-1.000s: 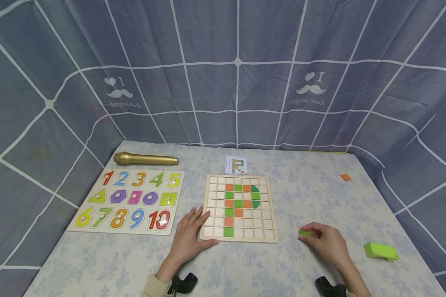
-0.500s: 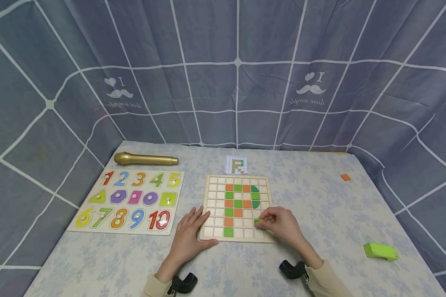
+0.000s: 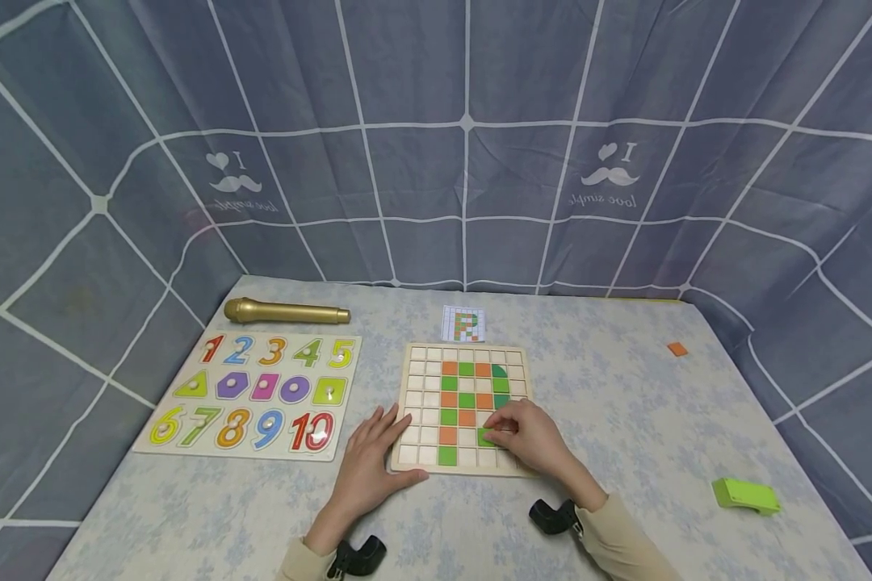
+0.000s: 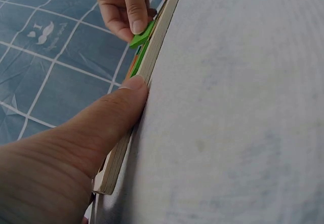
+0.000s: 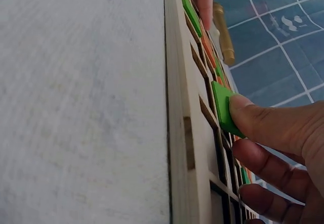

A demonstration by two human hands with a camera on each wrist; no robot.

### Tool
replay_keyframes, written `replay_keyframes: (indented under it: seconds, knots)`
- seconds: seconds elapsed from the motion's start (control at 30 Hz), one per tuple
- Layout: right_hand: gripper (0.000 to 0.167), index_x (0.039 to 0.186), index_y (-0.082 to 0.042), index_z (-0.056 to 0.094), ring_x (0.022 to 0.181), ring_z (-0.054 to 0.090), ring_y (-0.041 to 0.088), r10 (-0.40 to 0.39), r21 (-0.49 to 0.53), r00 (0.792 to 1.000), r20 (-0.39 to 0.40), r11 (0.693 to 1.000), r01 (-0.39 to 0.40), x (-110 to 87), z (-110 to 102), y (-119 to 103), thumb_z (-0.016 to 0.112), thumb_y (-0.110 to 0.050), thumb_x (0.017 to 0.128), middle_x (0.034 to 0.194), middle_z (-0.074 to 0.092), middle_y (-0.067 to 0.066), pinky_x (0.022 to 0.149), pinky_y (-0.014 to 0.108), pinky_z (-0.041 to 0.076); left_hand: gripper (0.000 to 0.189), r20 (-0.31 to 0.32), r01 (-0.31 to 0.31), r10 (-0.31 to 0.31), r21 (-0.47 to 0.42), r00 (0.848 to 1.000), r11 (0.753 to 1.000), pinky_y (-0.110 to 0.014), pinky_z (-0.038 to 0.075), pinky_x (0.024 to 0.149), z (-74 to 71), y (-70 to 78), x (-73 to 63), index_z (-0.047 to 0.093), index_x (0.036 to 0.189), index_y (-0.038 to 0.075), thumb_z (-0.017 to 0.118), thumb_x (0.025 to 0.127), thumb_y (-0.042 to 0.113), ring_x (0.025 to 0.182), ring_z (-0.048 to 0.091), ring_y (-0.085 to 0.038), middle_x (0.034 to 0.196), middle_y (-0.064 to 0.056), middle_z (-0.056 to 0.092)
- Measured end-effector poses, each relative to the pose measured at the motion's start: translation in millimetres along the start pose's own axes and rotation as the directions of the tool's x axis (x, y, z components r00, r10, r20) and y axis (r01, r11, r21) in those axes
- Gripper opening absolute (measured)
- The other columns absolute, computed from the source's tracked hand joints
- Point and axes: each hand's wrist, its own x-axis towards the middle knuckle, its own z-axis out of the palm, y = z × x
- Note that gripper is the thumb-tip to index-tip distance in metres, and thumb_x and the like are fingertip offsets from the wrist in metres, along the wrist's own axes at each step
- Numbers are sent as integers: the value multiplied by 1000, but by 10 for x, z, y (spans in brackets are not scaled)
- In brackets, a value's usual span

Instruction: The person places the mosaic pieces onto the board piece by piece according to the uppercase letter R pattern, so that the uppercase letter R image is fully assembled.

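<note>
My right hand (image 3: 534, 442) pinches a green square tile (image 5: 223, 107) between thumb and fingers. It holds the tile low over the lower right part of the wooden grid board (image 3: 514, 360); the tile tilts in the right wrist view. Orange and green tiles sit in the board's cells in a pattern like a letter P, with an extra orange tile (image 3: 467, 418) below the loop. Spread out, my left hand (image 3: 369, 468) rests at the board's left edge. Its thumb (image 4: 121, 102) lies along the front edge.
Behind the board lies a small pattern card (image 3: 463, 323). A number puzzle board (image 3: 247, 395) and a gold microphone (image 3: 287, 311) are at left. On the right are a loose orange tile (image 3: 677, 349) and a lime green block (image 3: 745, 495). Tiled-print curtains surround the table.
My right hand has carried the green tile left from the table to over the board's lower right cells. The left hand has stayed in place at the board's edge.
</note>
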Motion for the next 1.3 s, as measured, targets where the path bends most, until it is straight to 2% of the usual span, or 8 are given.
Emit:
replay_keyframes:
  seconds: [0.17,0.4,0.7,0.87,1.0,1.1,1.17,1.3]
  knots:
    - [5,83,-18,75,63,40,7,-68,-50,998,2,996,68,4,-14,9,78,-18,79,75,56,-15,56,27,35,86,-1,-1,1,4,1000,1000,-51,15,110,9,-7,0,54,136,11,80,66,54,139,22,-33,148,-10,37]
    - [4,83,-19,77,64,41,5,-101,-83,994,41,991,104,11,-41,35,78,-20,79,77,58,-16,55,25,35,86,-2,-10,10,13,1000,1000,-51,16,110,20,-13,0,54,136,11,80,67,55,139,23,-33,148,-10,37]
    - [13,91,-20,75,71,41,6,-183,-56,974,134,980,192,53,-146,123,76,-29,82,81,58,-15,58,24,38,86,0,-2,2,1,1000,1000,-51,16,110,-8,5,-4,53,137,11,81,66,52,139,22,-33,148,-11,37]
    - [14,91,-22,75,76,45,8,-194,-33,973,122,979,199,77,-222,202,73,-33,84,84,59,-17,62,26,40,86,-1,-9,9,1,1000,1000,-50,15,110,-2,-2,-1,53,137,11,81,66,52,139,22,-33,148,-11,37]
    - [11,91,-19,75,76,49,11,-190,-31,982,11,981,190,121,-369,333,76,-26,82,81,60,-17,63,29,43,86,-1,-11,11,-1,1000,1000,-50,15,110,9,-5,2,54,137,11,81,66,52,139,22,-33,148,-11,37]
    - [12,90,-12,75,75,53,16,-212,-59,965,-153,977,205,178,-557,497,78,-18,80,80,63,-10,63,34,46,86,-2,-14,14,-1,1000,1000,-51,15,110,11,-7,3,54,136,11,81,66,52,139,22,-33,148,-11,37]
    - [13,91,-10,76,75,55,17,-212,-67,937,-276,977,201,222,-703,653,78,-16,79,80,65,-4,63,34,47,86,-4,-13,13,0,1000,1000,-51,15,110,11,-7,2,54,136,10,81,66,52,139,22,-33,148,-11,37]
    - [18,94,-4,75,75,55,21,-123,-76,873,-473,992,99,265,-1034,928,77,-15,81,85,68,8,64,34,43,87,-8,-12,12,3,1000,1000,-51,15,110,12,-9,1,54,136,10,81,66,52,139,22,-33,147,-11,38]
